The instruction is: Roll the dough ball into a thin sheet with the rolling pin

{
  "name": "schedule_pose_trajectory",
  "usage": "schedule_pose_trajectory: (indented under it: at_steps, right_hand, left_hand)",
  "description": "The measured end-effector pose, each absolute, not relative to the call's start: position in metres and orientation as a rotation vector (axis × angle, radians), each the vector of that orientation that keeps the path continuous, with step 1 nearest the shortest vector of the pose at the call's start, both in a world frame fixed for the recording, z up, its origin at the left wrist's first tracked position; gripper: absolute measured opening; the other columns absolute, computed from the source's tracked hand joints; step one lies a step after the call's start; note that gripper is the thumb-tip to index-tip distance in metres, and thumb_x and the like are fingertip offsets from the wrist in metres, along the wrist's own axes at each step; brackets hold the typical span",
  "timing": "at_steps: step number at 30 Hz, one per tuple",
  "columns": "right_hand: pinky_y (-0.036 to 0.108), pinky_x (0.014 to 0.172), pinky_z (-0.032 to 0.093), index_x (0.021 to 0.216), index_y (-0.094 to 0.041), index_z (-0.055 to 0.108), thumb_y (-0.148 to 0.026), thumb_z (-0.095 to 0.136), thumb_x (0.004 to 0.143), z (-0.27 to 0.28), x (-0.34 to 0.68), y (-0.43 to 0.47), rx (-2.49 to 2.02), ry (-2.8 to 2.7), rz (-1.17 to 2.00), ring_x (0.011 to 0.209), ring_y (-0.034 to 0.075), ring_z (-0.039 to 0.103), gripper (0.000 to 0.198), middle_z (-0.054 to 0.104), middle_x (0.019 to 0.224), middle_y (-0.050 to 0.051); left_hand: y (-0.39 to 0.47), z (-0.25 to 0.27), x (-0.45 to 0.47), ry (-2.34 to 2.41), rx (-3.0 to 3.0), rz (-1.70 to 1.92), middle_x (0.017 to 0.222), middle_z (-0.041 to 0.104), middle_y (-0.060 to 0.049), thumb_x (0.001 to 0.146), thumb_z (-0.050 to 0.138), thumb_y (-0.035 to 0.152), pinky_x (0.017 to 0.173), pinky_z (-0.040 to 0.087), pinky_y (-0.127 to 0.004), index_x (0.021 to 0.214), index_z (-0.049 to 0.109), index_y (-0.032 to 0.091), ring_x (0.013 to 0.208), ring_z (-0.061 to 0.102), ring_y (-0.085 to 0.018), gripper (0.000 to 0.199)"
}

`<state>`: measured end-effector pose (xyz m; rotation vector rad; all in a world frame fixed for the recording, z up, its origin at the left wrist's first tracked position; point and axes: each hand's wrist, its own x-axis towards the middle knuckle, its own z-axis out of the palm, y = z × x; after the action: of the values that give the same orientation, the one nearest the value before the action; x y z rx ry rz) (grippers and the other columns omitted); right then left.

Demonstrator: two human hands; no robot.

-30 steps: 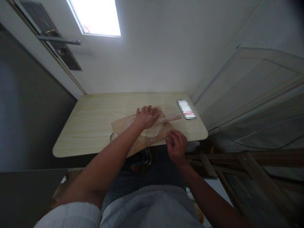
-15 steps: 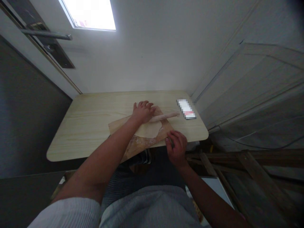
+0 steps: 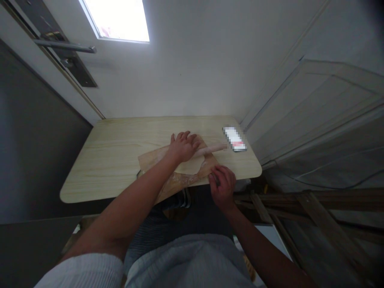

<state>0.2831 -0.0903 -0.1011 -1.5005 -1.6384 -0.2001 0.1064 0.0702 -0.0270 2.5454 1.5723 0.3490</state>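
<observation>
A thin wooden board (image 3: 147, 161) dusted with flour lies askew on the table, its near corner jutting past the front edge. On it is a flat pale sheet of dough (image 3: 192, 165), partly covered by my left arm. My left hand (image 3: 183, 148) rests palm down over a floury rolling pin (image 3: 210, 149), fingers outstretched; the pin's right end sticks out past the board. At the board's right corner, my right hand (image 3: 223, 183) is closed on the board. A small dark piece shows between its thumb and fingers; I cannot make out what it is.
The pale wooden table (image 3: 99, 160) stands against a white door (image 3: 204, 72) with a metal handle (image 3: 66, 46) and a bright window. A phone (image 3: 235, 139) with a blurred screen lies at the table's right. Wooden beams (image 3: 312, 200) are at lower right.
My left hand has shifted slightly right and toward me with the rolling pin. The right hand stays at the board's corner. The view has tilted a little.
</observation>
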Motion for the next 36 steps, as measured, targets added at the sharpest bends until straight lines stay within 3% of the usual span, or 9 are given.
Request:
schedule_pose_trajectory:
  at_steps: [8,17,26,36]
  right_hand:
    - [0.048,0.106,0.042,0.115,-0.024,0.068,-0.031,0.061,0.094,-0.100,0.282,-0.091,-1.503,-1.642,-0.186,0.118,0.025,0.059,0.023,0.069,0.119,0.008]
    - [0.046,0.104,0.043,0.116,-0.022,0.068,-0.033,0.061,0.095,-0.102,0.283,-0.091,-1.498,-1.665,-0.226,0.118,0.025,0.058,0.024,0.069,0.121,0.009]
    - [0.049,0.108,0.037,0.121,-0.022,0.066,-0.037,0.055,0.100,-0.099,0.283,-0.100,-1.563,-1.736,-0.250,0.124,0.028,0.055,0.028,0.069,0.125,0.009]
    - [0.049,0.109,0.037,0.124,-0.024,0.065,-0.033,0.058,0.097,-0.102,0.280,-0.099,-1.527,-1.692,-0.262,0.123,0.026,0.056,0.029,0.068,0.125,0.009]
  left_hand:
    - [0.049,-0.023,0.106,1.531,2.608,0.336,0.160,0.039,-0.007,0.101,0.017,0.062,0.116,0.023,-0.064,0.151,0.041,0.033,0.145,0.033,-0.032,0.062]
    - [0.009,-0.020,0.108,1.517,2.711,0.440,0.159,0.041,-0.008,0.100,0.020,0.064,0.119,0.023,-0.059,0.149,0.044,0.029,0.145,0.035,-0.031,0.065]
    - [-0.049,-0.026,0.108,1.487,2.741,0.483,0.160,0.041,-0.008,0.098,0.023,0.068,0.119,0.029,-0.053,0.154,0.036,0.023,0.149,0.031,-0.030,0.073]
    - [-0.012,-0.018,0.110,1.618,2.670,0.408,0.160,0.040,-0.009,0.100,0.019,0.062,0.122,0.015,-0.061,0.151,0.042,0.028,0.150,0.028,-0.031,0.065]
